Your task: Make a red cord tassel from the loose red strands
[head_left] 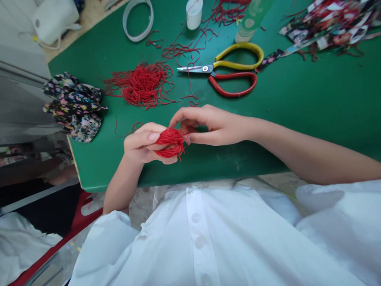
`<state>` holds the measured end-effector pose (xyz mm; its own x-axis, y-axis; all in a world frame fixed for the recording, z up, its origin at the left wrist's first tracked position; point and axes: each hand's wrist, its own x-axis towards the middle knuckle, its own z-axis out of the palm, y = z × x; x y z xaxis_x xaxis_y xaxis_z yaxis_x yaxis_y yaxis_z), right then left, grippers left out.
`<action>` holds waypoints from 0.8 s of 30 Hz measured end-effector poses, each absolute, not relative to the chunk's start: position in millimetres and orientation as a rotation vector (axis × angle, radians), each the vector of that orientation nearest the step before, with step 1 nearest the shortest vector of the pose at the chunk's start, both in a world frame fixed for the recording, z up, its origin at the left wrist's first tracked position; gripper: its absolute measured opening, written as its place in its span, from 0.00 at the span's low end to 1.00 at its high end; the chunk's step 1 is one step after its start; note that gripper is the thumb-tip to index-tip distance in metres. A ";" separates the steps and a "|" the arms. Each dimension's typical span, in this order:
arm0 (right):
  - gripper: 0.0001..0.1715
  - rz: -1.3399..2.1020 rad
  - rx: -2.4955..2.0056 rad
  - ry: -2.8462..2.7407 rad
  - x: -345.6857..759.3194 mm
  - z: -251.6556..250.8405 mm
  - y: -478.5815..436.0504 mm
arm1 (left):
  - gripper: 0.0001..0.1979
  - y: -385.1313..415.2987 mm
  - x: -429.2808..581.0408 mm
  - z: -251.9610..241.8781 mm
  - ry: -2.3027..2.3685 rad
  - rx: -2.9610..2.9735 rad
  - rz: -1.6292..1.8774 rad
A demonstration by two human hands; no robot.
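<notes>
A bundle of red yarn (171,137) is gripped in my left hand (139,143), thumb on top, its loose strand ends sticking out to the right. My right hand (210,125) meets those ends with curled fingers, its thumb and fingertips closed at the strands; the exact pinch is partly hidden. Both hands are over the near edge of the green table (297,103). Just beyond them lie a loose pile of cut red yarn (144,85) and scissors (211,69) with one yellow and one red handle, blades pointing left.
Bunched floral fabric (76,107) lies at the table's left edge. Farther back are a roll of tape (126,20), a white cylinder (195,15), dark red yarn (229,12) and a green bottle (251,22). Fabric strips (330,26) are heaped at the far right.
</notes>
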<state>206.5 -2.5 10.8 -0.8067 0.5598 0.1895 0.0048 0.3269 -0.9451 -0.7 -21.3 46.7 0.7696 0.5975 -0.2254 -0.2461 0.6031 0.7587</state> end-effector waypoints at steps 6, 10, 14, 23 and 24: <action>0.14 1.299 -0.573 -2.232 208.2 8.4 -1.5 | 0.32 -22.4 -3.7 45.1 0.649 0.860 0.518; 0.14 1.248 -0.602 -2.268 208.2 8.4 -1.2 | 0.32 -22.9 -5.6 42.1 0.656 0.891 0.546; 0.10 1.243 -0.583 -2.299 208.6 9.2 -2.0 | 0.31 -21.5 -6.0 40.7 0.597 0.912 0.573; 0.15 1.096 -0.682 -2.134 210.8 10.1 -5.0 | 0.35 -19.0 -4.2 44.5 0.481 0.852 0.615; 0.17 1.087 -0.696 -2.121 210.8 10.6 -5.2 | 0.36 -18.9 -4.2 44.7 0.518 0.859 0.615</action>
